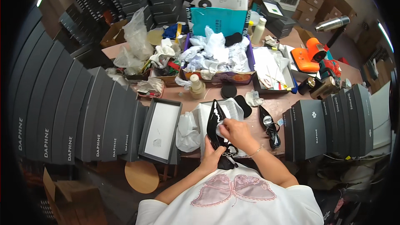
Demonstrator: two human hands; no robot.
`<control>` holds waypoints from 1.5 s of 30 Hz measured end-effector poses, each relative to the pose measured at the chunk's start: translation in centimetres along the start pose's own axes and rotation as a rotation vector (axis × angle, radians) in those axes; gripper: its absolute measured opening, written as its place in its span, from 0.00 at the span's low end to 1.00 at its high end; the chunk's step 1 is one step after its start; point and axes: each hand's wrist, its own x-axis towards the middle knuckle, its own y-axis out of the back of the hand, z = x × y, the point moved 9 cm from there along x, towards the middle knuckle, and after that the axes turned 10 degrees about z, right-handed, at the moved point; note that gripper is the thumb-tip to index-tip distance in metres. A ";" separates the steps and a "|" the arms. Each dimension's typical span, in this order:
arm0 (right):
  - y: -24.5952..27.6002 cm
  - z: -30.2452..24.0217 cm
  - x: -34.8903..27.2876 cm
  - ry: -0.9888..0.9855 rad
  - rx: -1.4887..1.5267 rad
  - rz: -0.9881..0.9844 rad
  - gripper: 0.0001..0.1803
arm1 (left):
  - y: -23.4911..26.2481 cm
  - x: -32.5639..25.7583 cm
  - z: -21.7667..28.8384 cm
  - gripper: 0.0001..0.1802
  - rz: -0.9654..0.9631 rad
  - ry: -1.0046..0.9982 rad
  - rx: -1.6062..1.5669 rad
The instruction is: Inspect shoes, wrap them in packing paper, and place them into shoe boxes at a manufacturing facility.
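Observation:
A glossy black pointed shoe (213, 118) with a chain trim is held upright in front of my body, its toe pointing away. My left hand (211, 155) is wrapped round its near end. My right hand (236, 134) is closed at the shoe's side, fingertips pressed to it over a small whitish patch I cannot make out. A second black pointed shoe (270, 130) with straps lies on the table to the right. White tissue paper (188, 132) lies crumpled left of the held shoe, and a black pad (243, 106) sits just beyond my right hand.
Dark grey shoe boxes (89, 112) line the left side; more boxes (310, 127) stand at the right. An open box part (160, 129) lies left of the tissue. Behind are a bottle (197, 86), a box rim (216, 76) around crumpled paper, and an orange tool (307, 58).

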 end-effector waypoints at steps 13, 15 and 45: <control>-0.3 -1.6 -1.8 0.004 0.022 -0.016 0.17 | 0.2 -0.3 0.1 0.33 -0.011 0.036 0.004; -0.7 -1.6 -1.5 -0.060 0.096 -0.091 0.18 | 0.0 -0.4 0.5 0.33 -0.001 0.033 -0.015; -1.9 3.3 0.8 0.172 0.062 -0.262 0.21 | -1.9 1.4 -1.4 0.40 0.209 -0.033 0.021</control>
